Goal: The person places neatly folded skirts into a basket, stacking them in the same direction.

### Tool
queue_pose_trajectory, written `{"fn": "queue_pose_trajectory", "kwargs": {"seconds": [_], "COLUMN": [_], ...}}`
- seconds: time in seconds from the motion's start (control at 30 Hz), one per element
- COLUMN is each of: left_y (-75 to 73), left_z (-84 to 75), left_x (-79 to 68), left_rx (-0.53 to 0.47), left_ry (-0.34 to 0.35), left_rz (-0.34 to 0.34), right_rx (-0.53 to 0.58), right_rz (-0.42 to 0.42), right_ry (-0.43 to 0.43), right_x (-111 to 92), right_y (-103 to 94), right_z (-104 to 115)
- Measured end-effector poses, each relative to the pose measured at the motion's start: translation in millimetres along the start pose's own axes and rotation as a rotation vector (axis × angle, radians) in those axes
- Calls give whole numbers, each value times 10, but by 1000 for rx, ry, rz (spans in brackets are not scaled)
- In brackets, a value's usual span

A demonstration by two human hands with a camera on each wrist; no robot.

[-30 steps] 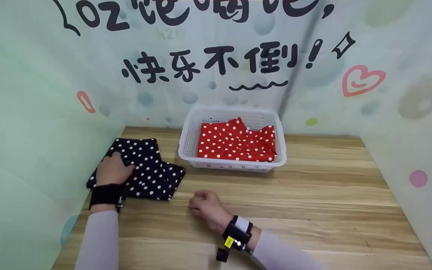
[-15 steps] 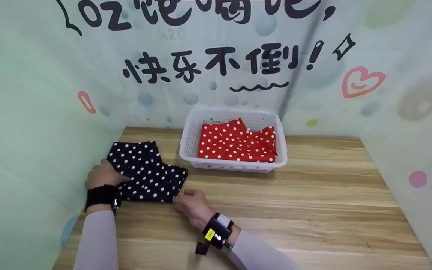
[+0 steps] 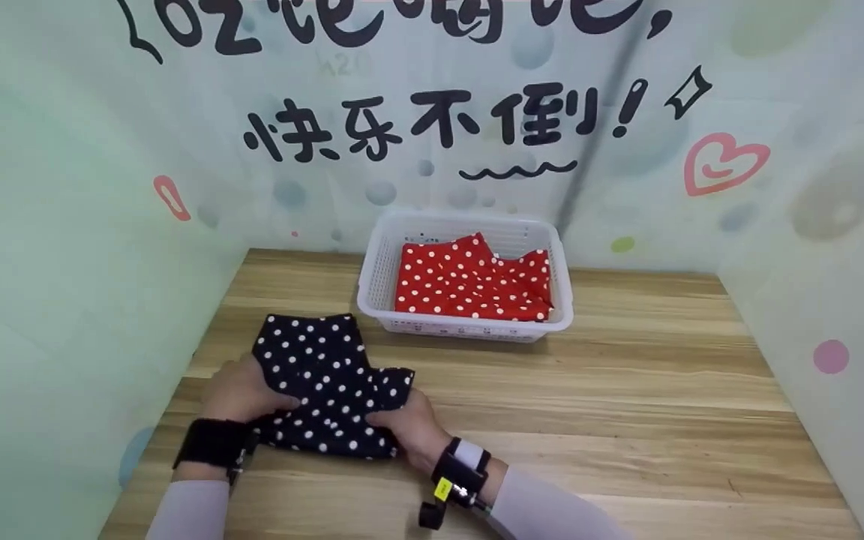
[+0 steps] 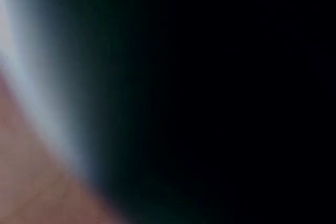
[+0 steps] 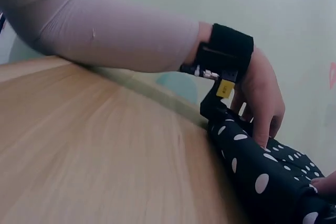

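A folded navy garment with white polka dots (image 3: 319,375) lies at the left of the table in the head view, close over the wood. My left hand (image 3: 241,390) grips its left side, thumb on top and the other fingers hidden beyond the edge. At the lower right corner my right hand (image 3: 413,427) pinches the cloth, thumb on top, fingers tucked beneath. From the right wrist view, the left hand (image 5: 262,93) reaches down onto the dark dotted cloth (image 5: 262,183), whose near edge is a thick rounded fold. The left wrist view is mostly black, with blurred skin at one corner.
A white perforated plastic basket (image 3: 466,328) stands at the back middle of the wooden table (image 3: 627,405), holding a folded red polka-dot garment (image 3: 447,281). Printed fabric walls (image 3: 799,262) enclose the table at the back and both sides.
The left hand slid from the garment's top to its left edge, and the right hand came in to its lower right corner. Both then brought the garment nearer and to the right.
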State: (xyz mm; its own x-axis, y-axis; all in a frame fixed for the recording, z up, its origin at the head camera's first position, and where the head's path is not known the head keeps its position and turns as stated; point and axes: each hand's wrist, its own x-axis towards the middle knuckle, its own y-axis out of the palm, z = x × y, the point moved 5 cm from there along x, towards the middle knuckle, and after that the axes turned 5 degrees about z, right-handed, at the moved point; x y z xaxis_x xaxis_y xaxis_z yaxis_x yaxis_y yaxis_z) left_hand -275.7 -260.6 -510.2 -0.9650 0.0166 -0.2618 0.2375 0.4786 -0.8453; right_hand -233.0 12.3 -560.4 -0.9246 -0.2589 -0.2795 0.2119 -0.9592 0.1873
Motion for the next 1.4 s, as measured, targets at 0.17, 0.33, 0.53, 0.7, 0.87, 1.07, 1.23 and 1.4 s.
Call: {"fn": "queue_pose_trajectory", "kwargs": {"seconds": [0.17, 0.33, 0.53, 0.7, 0.87, 1.07, 1.23, 1.4], "left_y": [241, 495, 783, 1042, 1287, 1374, 1341, 1412], "left_z": [-396, -706, -1078, -1442, -1773, -1861, -1828, -1838], "left_x": [-157, -287, -369, -245, -185, -240, -229, -220], "left_rx": [-57, -204, -145, -203, -255, -260, -348, -590], "left_ry": [52, 124, 218, 269, 290, 338, 333, 292], "left_rz": [30, 81, 72, 115, 179, 226, 209, 244], "right_rx": [-132, -175, -237, -256, -231, -210, -139, -46], "right_rz": [26, 61, 48, 70, 130, 141, 70, 69], "right_ry": [-14, -32, 8, 29, 58, 102, 104, 120], "right_x": [-258, -541, -823, -975, -1058, -1139, -1160, -1176], "right_y": [-499, -971, -1485, -2050, -2559, -2800, -2873, -2864], "right_z": [48, 32, 43, 128, 223, 239, 257, 194]}}
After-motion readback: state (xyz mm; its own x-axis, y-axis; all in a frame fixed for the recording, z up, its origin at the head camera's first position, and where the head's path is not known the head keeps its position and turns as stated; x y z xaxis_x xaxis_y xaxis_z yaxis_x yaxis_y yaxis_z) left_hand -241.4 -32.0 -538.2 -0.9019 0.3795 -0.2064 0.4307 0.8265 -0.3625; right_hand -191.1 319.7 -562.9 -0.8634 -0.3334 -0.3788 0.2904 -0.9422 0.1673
